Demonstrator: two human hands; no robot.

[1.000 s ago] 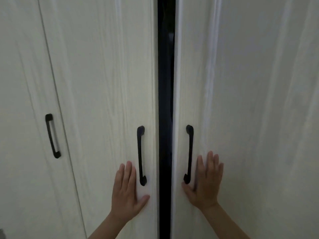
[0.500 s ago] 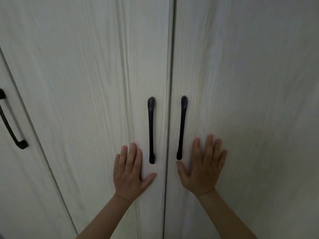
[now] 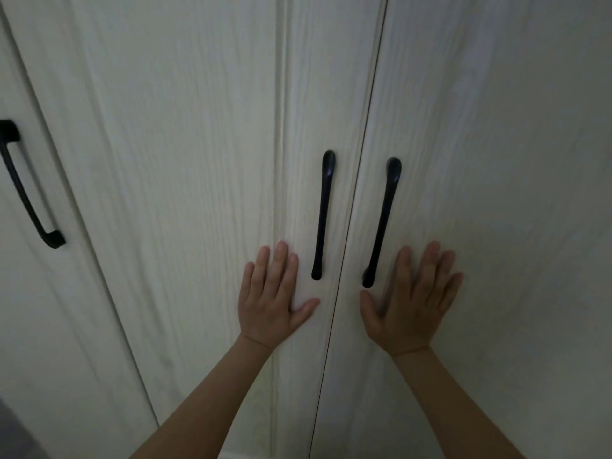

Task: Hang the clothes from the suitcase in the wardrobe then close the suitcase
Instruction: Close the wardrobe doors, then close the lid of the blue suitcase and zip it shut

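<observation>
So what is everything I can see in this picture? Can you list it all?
wardrobe doors: two, white wood grain, shut, meeting at a thin seam in the middle
door handles: two, black, upright, one on each side of the seam
side door: one, white, at the left edge
side handle: one, black, on the side door
grey patch: one, bottom left corner, too little shows to tell what it is
left hand: flat on the left door, fingers straight
right hand: flat on the right door, fingers spread

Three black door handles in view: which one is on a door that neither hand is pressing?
The far-left handle, on the side door. The left hand and right hand lie flat beside the two centre handles.
</observation>
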